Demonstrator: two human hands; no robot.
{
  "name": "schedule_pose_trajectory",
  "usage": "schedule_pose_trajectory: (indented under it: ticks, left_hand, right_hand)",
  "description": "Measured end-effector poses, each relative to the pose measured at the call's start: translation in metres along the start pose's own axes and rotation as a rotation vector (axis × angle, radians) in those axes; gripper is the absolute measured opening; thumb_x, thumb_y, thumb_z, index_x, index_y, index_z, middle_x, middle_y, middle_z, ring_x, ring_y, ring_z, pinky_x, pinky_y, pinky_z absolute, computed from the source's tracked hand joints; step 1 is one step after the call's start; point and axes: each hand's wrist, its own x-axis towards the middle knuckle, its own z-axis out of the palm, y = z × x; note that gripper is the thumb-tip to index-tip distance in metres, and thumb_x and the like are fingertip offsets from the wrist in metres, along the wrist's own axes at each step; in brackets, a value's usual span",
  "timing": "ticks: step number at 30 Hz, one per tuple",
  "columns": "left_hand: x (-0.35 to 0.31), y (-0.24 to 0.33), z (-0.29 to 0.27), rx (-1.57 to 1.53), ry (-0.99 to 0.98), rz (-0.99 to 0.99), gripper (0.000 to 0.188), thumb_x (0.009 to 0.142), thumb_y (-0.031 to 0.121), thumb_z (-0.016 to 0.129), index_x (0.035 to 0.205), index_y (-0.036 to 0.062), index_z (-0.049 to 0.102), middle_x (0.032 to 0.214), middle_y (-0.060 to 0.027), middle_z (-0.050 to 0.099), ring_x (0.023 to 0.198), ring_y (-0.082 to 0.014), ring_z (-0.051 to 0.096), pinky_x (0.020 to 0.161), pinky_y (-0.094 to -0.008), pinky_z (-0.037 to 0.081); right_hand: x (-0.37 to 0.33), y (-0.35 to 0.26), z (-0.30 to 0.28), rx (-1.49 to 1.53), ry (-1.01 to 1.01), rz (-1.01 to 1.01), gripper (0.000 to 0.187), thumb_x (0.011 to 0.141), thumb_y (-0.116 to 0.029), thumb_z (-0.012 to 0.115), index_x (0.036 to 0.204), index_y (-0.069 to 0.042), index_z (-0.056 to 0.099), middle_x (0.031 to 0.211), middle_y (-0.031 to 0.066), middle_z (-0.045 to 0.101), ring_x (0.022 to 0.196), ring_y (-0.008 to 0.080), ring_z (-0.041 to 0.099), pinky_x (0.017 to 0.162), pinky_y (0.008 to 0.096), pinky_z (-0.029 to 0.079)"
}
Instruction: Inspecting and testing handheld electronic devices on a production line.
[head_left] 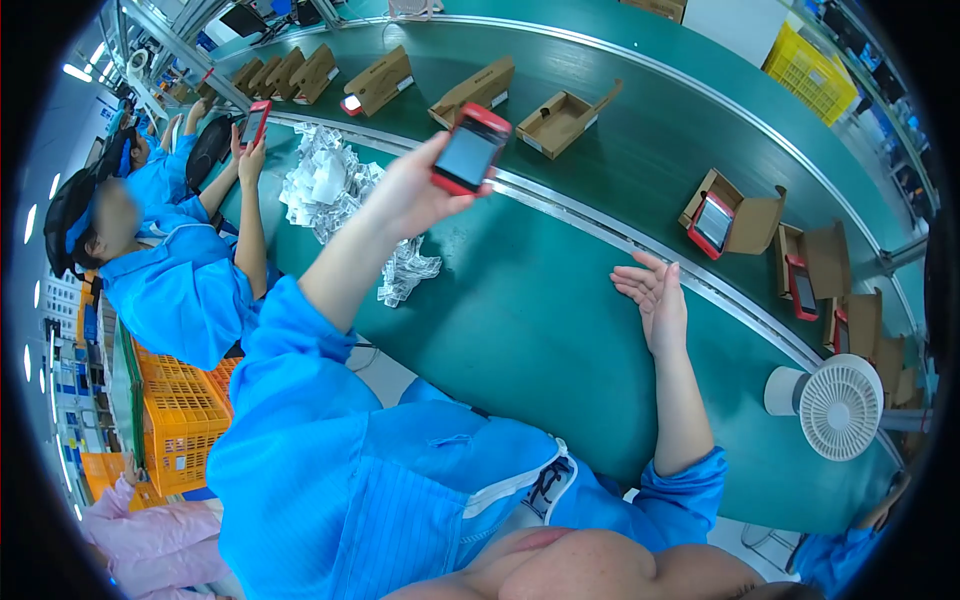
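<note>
My left hand [408, 192] is raised over the conveyor's near edge, its fingers closed round a red handheld device [468, 152] with a grey screen. Just past the device stand a brown cardboard box [485, 84] and, to its right, another one with its lid up [548, 128]. My right hand [655, 300] hovers over the green table [520, 340], fingers stretched out and holding nothing. Farther right on the belt, a red device [711, 222] rests in an open box [752, 228]. Below my left forearm lies a heap of small clear plastic packets [325, 180].
A white fan [840, 407] stands at the right table edge. More boxes with red devices [803, 290] line the belt [640, 165]. On the left a co-worker [185, 280] in blue holds a red device [255, 122]. Orange crates [178, 420] stand behind; a yellow crate [808, 72] is at far right.
</note>
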Motion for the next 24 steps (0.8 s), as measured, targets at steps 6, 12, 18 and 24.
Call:
schedule_pose_trajectory:
  ticks: [6,12,18,24]
  left_hand:
    - [0.108,-0.033,-0.001,0.047,0.179,-0.074,0.048,0.102,0.040,0.028,0.123,0.0017,0.047,0.102,-0.0205,0.060,0.084,-0.0307,0.064,0.064,-0.0316,0.058]
    - [0.162,-0.043,-0.018,0.065,0.189,-0.193,0.053,0.102,0.042,0.024,0.127,-0.0001,0.043,0.109,-0.0201,0.060,0.087,-0.0344,0.067,0.052,-0.0277,0.059]
    - [0.156,-0.048,-0.006,0.020,0.247,-0.180,0.054,0.102,0.040,0.020,0.131,-0.0008,0.039,0.117,-0.0221,0.058,0.098,-0.0360,0.064,0.074,-0.0344,0.060]
    - [0.155,-0.059,-0.012,-0.079,0.187,-0.096,0.056,0.103,0.040,0.016,0.134,-0.0021,0.036,0.124,-0.0247,0.053,0.109,-0.0374,0.058,0.089,-0.0401,0.055]
  right_hand:
    - [-0.004,0.012,-0.002,-0.016,-0.033,-0.034,0.067,0.101,-0.050,0.021,0.126,0.007,0.045,0.109,0.0220,0.063,0.103,0.0287,0.062,0.091,0.0377,0.048]
    - [-0.002,0.019,-0.006,-0.044,-0.078,-0.058,0.067,0.101,-0.051,0.024,0.126,0.007,0.045,0.108,0.0220,0.063,0.103,0.0287,0.062,0.091,0.0371,0.048]
    - [0.000,0.014,-0.005,-0.058,-0.092,-0.043,0.066,0.101,-0.050,0.023,0.126,0.006,0.046,0.108,0.0218,0.063,0.103,0.0276,0.062,0.092,0.0362,0.048]
    - [0.003,0.017,-0.005,-0.052,-0.091,-0.042,0.066,0.101,-0.050,0.023,0.127,0.007,0.045,0.108,0.0212,0.063,0.103,0.0272,0.062,0.092,0.0363,0.048]
